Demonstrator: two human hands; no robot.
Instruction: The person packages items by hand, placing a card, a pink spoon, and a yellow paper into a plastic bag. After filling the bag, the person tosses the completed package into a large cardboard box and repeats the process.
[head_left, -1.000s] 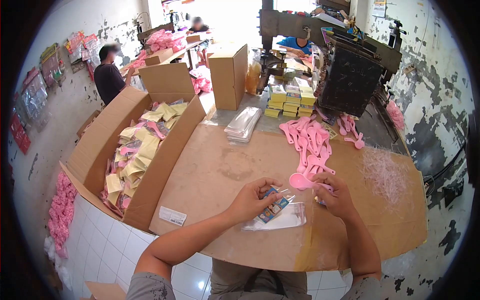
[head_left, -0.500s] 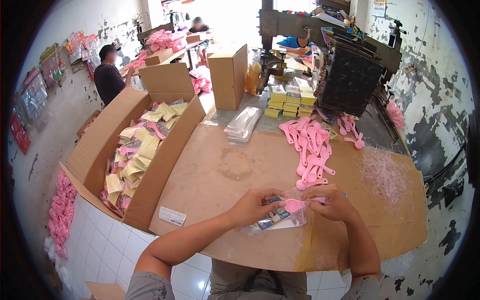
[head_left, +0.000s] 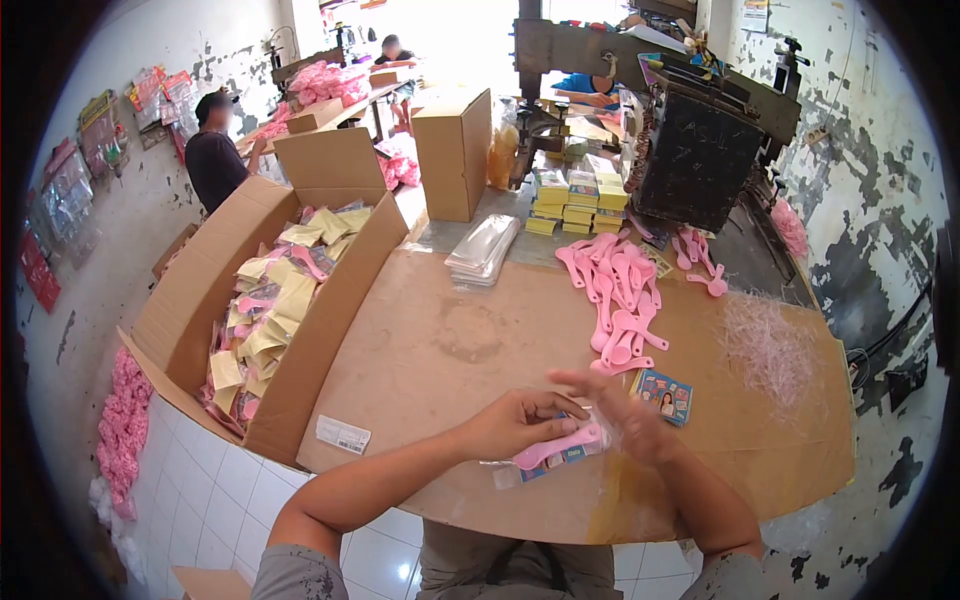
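Note:
My left hand [head_left: 522, 425] is closed, its thumb and fingers pinching the edge of a clear plastic bag [head_left: 510, 478]. A pink spoon [head_left: 550, 448] and a blue printed card [head_left: 577, 456] lie at the bag, the spoon over the card and apparently inside. My right hand [head_left: 635, 425], a little blurred, is just right of the bag with its fingers stretched out and nothing in them. Beyond it lies a stack of printed cards [head_left: 664, 397]. Farther back is a heap of pink spoons [head_left: 618, 285].
A large open carton [head_left: 335, 325] at the left holds many packed bags. Clear empty bags [head_left: 484, 250], stacked yellow-edged cards [head_left: 580, 205] and a dark machine [head_left: 695, 150] stand at the back. Plastic shreds [head_left: 770, 350] lie right. Other people work farther away.
My right hand has let go of the spoon, opened and lifted slightly. The spoon has moved down and left, along the card at the bag. The card stack beside my right hand has come into view.

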